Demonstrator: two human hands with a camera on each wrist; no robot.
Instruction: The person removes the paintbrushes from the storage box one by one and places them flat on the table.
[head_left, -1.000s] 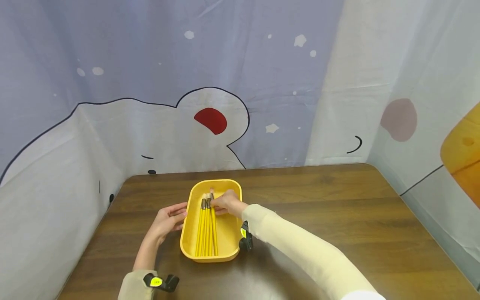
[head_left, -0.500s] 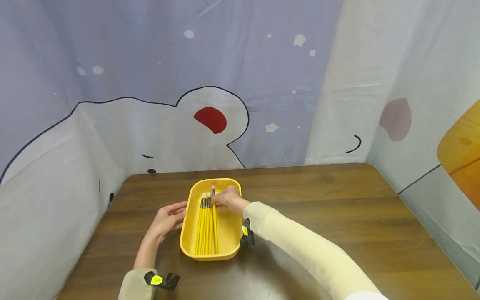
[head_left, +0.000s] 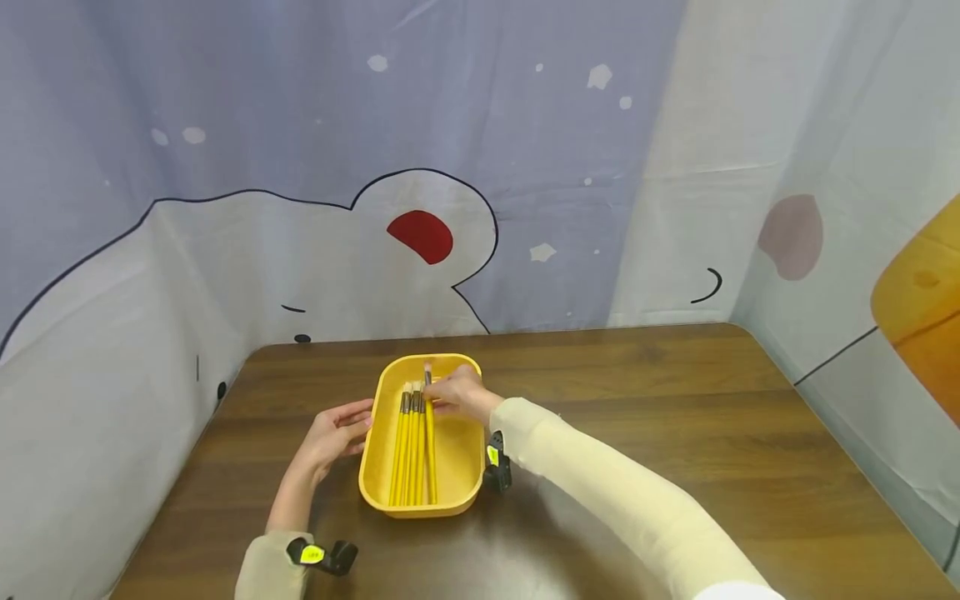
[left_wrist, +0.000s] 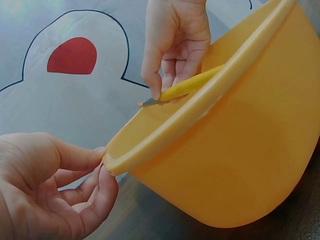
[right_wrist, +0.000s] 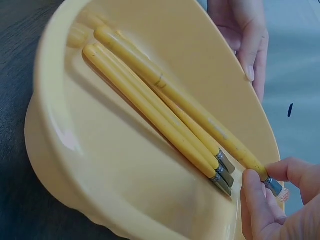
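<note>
A person seated at a dark brown wooden desk works over a shallow yellow oval plastic tray set near the desk's left side. The right hand, in a cream sleeve, pinches one yellow-handled paintbrush between thumb and fingertips just below its metal ferrule, the bristle end pointing to the tray's far rim. That brush lies on the right of three other yellow-handled paintbrushes, all resting lengthwise on the tray floor with their ferrules toward the far end; whether the held brush is lifted clear of the tray at its tip is hard to tell.

The left hand rests against the tray's left rim, fingers loosely bent, fingertips touching the rim's edge rather than closing round it. A small black and yellow wrist camera sits under each forearm. Behind the desk hangs a pale cartoon-printed cloth backdrop.
</note>
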